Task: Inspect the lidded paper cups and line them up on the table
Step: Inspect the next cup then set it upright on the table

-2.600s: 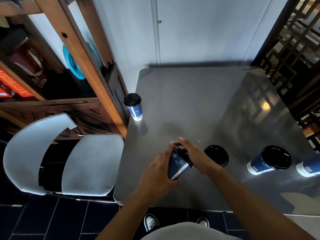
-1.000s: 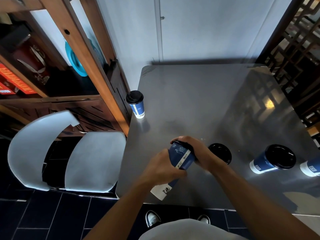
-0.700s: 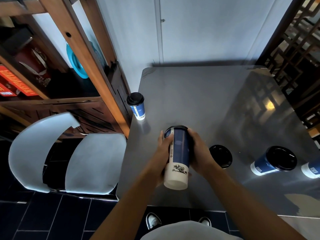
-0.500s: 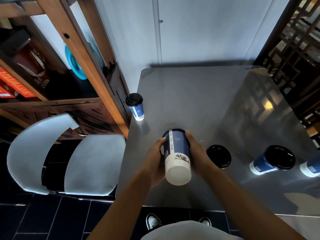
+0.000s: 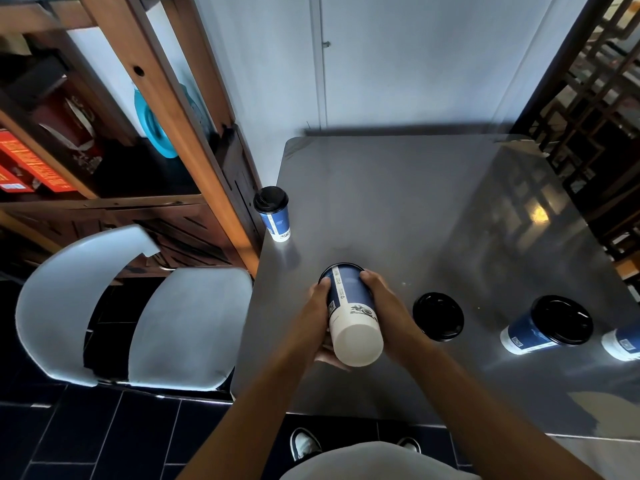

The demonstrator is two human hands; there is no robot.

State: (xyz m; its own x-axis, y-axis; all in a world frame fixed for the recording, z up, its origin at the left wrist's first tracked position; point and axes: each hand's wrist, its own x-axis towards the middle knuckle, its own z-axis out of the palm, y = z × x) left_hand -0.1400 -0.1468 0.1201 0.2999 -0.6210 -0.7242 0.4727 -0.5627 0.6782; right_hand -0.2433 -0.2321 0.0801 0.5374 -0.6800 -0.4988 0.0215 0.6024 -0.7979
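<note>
Both my hands hold one blue-and-white paper cup (image 5: 349, 306) upside down over the grey table (image 5: 398, 202), its white base facing me and its black lid pointing away. My left hand (image 5: 320, 306) grips its left side, my right hand (image 5: 384, 303) its right side. Another lidded cup (image 5: 273, 213) stands upright at the table's left edge. To the right stands a cup seen from above as a black lid (image 5: 438, 316), then a blue lidded cup (image 5: 547, 325), and a further cup (image 5: 623, 344) cut off by the frame edge.
A white chair (image 5: 138, 317) stands left of the table. A wooden shelf unit (image 5: 166, 109) rises at the left, close to the table's edge. A dark lattice screen (image 5: 595, 81) borders the right side. A white wall lies behind the table.
The cup in my hands has been turned from lying sideways to fully upside down, base toward me. The other cups have not moved.
</note>
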